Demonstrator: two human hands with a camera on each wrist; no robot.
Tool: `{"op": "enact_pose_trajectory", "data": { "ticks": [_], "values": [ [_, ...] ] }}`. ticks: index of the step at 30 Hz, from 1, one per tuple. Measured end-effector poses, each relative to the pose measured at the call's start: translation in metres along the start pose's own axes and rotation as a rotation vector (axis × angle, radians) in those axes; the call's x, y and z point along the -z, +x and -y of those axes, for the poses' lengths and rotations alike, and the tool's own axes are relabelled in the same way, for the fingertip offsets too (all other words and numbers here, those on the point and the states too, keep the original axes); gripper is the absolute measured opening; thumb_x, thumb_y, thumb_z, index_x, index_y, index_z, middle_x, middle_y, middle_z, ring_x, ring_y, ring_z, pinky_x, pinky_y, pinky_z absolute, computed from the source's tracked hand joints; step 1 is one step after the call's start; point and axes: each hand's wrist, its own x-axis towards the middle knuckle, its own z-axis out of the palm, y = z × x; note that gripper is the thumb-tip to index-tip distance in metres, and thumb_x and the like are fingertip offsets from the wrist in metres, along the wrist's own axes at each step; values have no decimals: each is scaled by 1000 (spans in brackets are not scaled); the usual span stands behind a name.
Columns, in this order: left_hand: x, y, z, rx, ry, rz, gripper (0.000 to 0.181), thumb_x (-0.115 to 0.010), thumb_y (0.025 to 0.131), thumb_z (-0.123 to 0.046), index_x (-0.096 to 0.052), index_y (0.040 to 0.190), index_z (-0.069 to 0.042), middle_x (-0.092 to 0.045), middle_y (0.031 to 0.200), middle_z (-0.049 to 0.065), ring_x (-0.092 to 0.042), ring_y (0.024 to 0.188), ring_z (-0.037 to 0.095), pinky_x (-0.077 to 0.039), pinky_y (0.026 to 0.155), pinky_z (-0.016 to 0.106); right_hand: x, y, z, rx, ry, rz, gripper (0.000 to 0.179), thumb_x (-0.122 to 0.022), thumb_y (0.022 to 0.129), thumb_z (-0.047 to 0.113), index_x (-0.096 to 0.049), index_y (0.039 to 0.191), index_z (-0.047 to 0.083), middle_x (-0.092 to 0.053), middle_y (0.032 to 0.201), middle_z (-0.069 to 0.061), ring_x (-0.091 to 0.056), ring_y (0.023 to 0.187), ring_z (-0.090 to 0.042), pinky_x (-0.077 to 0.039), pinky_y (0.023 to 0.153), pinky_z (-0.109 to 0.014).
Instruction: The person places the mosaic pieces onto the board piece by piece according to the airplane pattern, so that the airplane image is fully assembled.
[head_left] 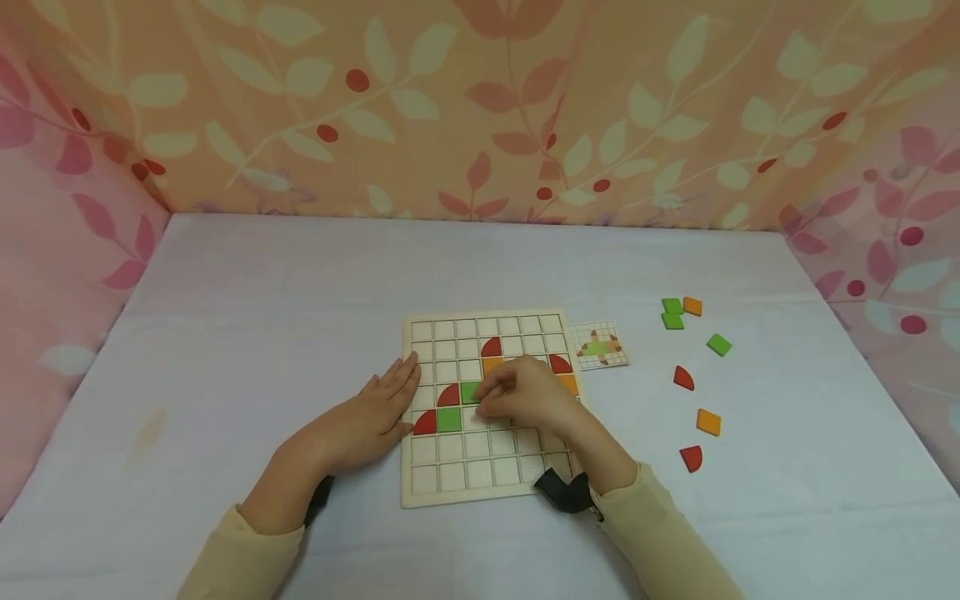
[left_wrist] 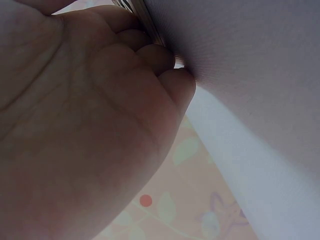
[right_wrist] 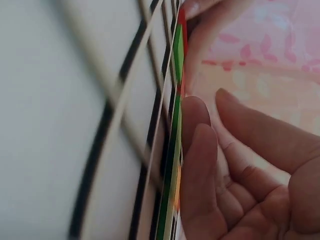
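Observation:
A pale wooden grid board (head_left: pixel 439 477) lies on the table with red quarter-round, green square and orange square tiles set in its cells. My left hand (head_left: pixel 369 418) rests along the board's left edge, its fingers extended and touching the rim. Over the board's middle, my right hand (head_left: pixel 534 396) has its fingertips at a green square tile (head_left: pixel 470 392). In the right wrist view, two fingertips (right_wrist: pixel 195 112) press near the row of green tiles, the thumb standing apart from them. Left of that tile are a red tile (head_left: pixel 448 395) and another green tile (head_left: pixel 448 419). The right hand hides several cells.
A small pattern card (head_left: pixel 600 345) lies beside the board's right edge. Farther right are loose tiles: several green ones (head_left: pixel 718 344), orange squares (head_left: pixel 708 422) and red quarter-rounds (head_left: pixel 691 458). A leaf-patterned curtain (head_left: pixel 480 108) stands behind the white-covered table (head_left: pixel 285 283).

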Motion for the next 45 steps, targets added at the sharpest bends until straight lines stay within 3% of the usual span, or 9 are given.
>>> {"op": "enact_pose_trajectory", "data": {
  "ticks": [6,10,16,22,32,38,45],
  "values": [
    [-1,-3,2,-2,-11,-19,68,-53,96,-16,-14,149,3,1,158,12,-2,144,29,-12,114,49,32,-6,-13,15,21,-71,15,-74,79,8,-71,93,1,-68,78,-4,-62,76,-17,-50,71,-30],
    [-2,-3,2,-11,-14,-17,68,-52,97,-17,-13,149,3,2,158,11,-2,144,29,-12,114,49,61,-12,-24,-12,-8,-150,19,-74,80,11,-70,95,-1,-67,81,-6,-61,77,-17,-50,71,-29],
    [0,-4,0,-31,-12,-19,66,-51,97,-16,-14,148,4,0,157,13,-3,143,30,-12,113,50,107,-24,-45,-37,43,-229,28,-70,83,7,-64,104,-11,-69,85,-12,-66,76,-19,-55,69,-31],
    [1,-3,-2,-23,-1,1,65,-50,98,-16,-15,148,4,-1,157,14,-4,143,30,-12,114,50,144,-37,-67,-95,-54,-324,35,-68,87,14,-61,112,-10,-70,89,-6,-66,79,-11,-51,73,-22],
    [-2,-2,1,-15,-5,-13,67,-51,97,-17,-14,149,4,1,158,12,-3,143,30,-12,114,49,179,-51,-89,-174,-47,-403,45,-68,88,18,-55,119,-13,-70,96,-3,-67,77,-3,-48,72,-11],
    [-3,-2,1,-11,-14,-17,68,-52,96,-17,-14,149,3,1,158,12,-2,143,29,-12,113,50,197,-66,-106,-258,-68,-464,49,-68,88,25,-56,118,-12,-66,76,17,-65,73,0,-46,67,-11],
    [-3,-2,1,-14,-9,-23,67,-52,96,-17,-15,149,3,-1,158,12,-3,143,30,-12,113,50,214,-82,-127,-352,-69,-509,50,-67,89,28,-58,118,-11,-64,74,18,-62,70,1,-45,68,-14]
  ]
}}
